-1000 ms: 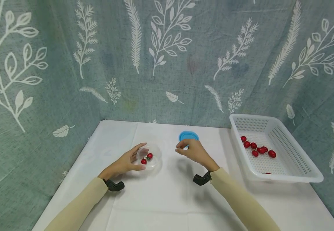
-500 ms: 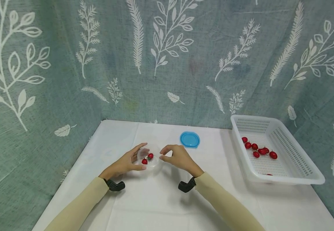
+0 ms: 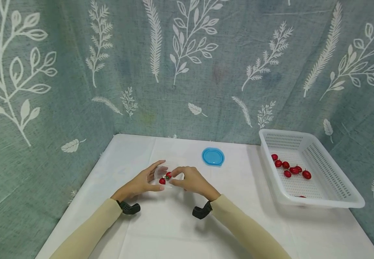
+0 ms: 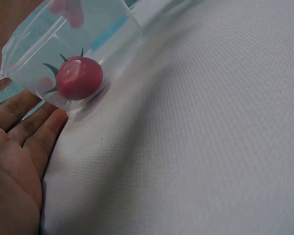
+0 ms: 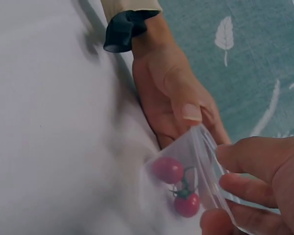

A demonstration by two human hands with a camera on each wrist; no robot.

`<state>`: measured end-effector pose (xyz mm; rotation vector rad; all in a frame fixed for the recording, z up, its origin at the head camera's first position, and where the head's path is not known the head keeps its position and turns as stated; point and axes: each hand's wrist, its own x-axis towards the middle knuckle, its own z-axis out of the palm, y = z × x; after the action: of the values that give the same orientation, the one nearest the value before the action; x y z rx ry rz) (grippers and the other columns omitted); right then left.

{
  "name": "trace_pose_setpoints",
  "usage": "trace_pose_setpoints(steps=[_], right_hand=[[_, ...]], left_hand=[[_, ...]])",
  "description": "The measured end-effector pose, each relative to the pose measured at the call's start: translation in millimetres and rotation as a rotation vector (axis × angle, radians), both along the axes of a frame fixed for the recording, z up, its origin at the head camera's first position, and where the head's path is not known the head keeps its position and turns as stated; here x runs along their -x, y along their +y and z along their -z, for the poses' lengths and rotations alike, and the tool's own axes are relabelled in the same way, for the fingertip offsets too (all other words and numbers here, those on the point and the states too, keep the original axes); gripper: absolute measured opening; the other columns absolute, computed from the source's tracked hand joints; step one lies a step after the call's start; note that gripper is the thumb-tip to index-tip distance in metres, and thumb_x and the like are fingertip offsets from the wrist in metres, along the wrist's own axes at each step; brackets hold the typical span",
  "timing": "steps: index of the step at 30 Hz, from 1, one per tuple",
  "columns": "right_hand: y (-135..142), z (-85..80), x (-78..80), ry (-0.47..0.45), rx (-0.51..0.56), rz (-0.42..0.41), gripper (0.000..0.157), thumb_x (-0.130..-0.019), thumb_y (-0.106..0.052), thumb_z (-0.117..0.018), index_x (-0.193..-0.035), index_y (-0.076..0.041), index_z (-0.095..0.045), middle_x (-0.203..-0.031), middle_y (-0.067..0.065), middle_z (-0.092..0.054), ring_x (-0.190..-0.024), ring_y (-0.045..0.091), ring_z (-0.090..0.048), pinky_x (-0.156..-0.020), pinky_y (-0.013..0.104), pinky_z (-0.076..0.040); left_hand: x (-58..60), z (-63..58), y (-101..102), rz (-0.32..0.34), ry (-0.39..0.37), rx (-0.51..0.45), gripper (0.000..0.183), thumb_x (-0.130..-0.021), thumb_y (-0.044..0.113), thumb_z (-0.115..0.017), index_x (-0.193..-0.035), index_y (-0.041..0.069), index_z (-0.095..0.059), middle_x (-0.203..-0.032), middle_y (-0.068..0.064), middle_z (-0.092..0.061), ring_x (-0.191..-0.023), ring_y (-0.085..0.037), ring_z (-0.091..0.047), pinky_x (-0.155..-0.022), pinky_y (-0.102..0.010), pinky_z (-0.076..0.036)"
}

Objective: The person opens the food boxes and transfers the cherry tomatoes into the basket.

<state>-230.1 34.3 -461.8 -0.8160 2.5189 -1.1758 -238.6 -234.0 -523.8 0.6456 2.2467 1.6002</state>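
Observation:
A clear plastic tub (image 3: 174,184) stands on the white table in the head view, two cherry tomatoes (image 3: 162,181) with green stems inside it. My left hand (image 3: 140,182) holds the tub from the left, its thumb at the rim in the right wrist view and its fingers round the far side. From the right, my right hand (image 3: 190,180) reaches over the tub's mouth, thumb and fingers apart, fingertips close to one tomato (image 5: 187,204). I see nothing pinched in it. One tomato (image 4: 79,78) shows through the tub wall in the left wrist view.
A blue lid (image 3: 213,157) lies flat behind the right hand. At the right stands a white perforated basket (image 3: 323,183) with several cherry tomatoes (image 3: 293,170) in it. A leaf-patterned green cloth (image 3: 219,93) hangs behind the table.
My right hand has moved left from near the blue lid to the tub's mouth, uncovering the lid. The left hand and tub have stayed in place.

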Motion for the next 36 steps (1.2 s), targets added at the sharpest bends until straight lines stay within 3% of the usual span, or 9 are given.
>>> trace_pose_setpoints(steps=[6, 12, 15, 19, 23, 27, 36], right_hand=[[-11.8, 2.8, -6.8, -0.079, -0.02, 0.01, 0.037, -0.098, -0.035, -0.072, -0.125, -0.011, -0.074, -0.117, -0.004, -0.073, -0.055, 0.035, -0.066, -0.054, 0.028, -0.054], [-17.2, 5.4, -10.0, -0.114, -0.051, 0.015, 0.034, -0.101, -0.039, -0.066, -0.124, -0.016, -0.076, -0.121, -0.004, -0.072, -0.051, 0.033, -0.065, -0.068, 0.027, -0.054], [-21.5, 7.0, -10.0, -0.145, -0.052, 0.017, 0.037, -0.102, -0.045, -0.063, -0.124, -0.018, -0.075, -0.112, 0.0, -0.074, -0.052, 0.033, -0.065, -0.073, 0.027, -0.053], [-27.6, 8.9, -8.9, -0.184, -0.022, 0.032, 0.041, -0.102, -0.047, -0.063, -0.125, -0.016, -0.075, -0.11, 0.001, -0.073, -0.051, 0.034, -0.064, -0.067, 0.03, -0.053], [-32.3, 9.9, -7.1, -0.215, 0.01, 0.048, 0.039, -0.101, -0.045, -0.065, -0.125, -0.017, -0.075, -0.12, -0.005, -0.07, -0.05, 0.033, -0.064, -0.057, 0.029, -0.049], [-33.7, 9.1, -5.4, -0.273, 0.054, 0.064, 0.03, -0.1, -0.037, -0.068, -0.122, -0.018, -0.077, -0.116, -0.009, -0.071, -0.049, 0.03, -0.061, -0.048, 0.026, -0.043], [-31.9, 10.1, -5.6, -0.336, 0.176, 0.098, 0.024, -0.096, -0.028, -0.075, -0.116, -0.015, -0.078, -0.108, -0.006, -0.074, -0.047, 0.016, -0.051, -0.049, 0.03, -0.047]], left_hand=[[-1.9, 0.9, 0.2, -0.005, -0.001, -0.002, 0.105, -0.086, 0.026, -0.087, -0.165, 0.033, -0.019, -0.171, 0.003, -0.012, -0.157, -0.033, -0.01, -0.123, -0.058, -0.021], [-2.2, 3.1, 3.7, 0.015, 0.011, -0.006, 0.105, -0.087, 0.024, -0.087, -0.166, 0.032, -0.018, -0.17, 0.002, -0.017, -0.157, -0.03, -0.013, -0.123, -0.055, -0.022], [-1.7, 3.7, 2.7, 0.012, 0.019, -0.003, 0.105, -0.086, 0.025, -0.087, -0.165, 0.033, -0.018, -0.168, 0.001, -0.023, -0.156, -0.029, -0.014, -0.123, -0.054, -0.023], [-0.6, 2.4, 0.8, 0.022, 0.023, -0.007, 0.105, -0.087, 0.025, -0.086, -0.166, 0.03, -0.018, -0.165, 0.0, -0.03, -0.156, -0.029, -0.015, -0.124, -0.055, -0.022], [-0.5, 0.5, -0.3, 0.031, 0.021, -0.013, 0.105, -0.087, 0.024, -0.086, -0.166, 0.03, -0.017, -0.166, 0.0, -0.027, -0.156, -0.029, -0.015, -0.124, -0.055, -0.022], [-1.3, -0.5, -0.2, 0.022, 0.016, -0.017, 0.105, -0.086, 0.023, -0.087, -0.165, 0.033, -0.019, -0.169, 0.0, -0.019, -0.156, -0.03, -0.014, -0.123, -0.055, -0.022], [-1.7, -0.5, 2.3, -0.003, 0.0, -0.01, 0.103, -0.086, 0.023, -0.087, -0.163, 0.041, -0.021, -0.17, 0.003, -0.013, -0.157, -0.031, -0.012, -0.124, -0.056, -0.021]])
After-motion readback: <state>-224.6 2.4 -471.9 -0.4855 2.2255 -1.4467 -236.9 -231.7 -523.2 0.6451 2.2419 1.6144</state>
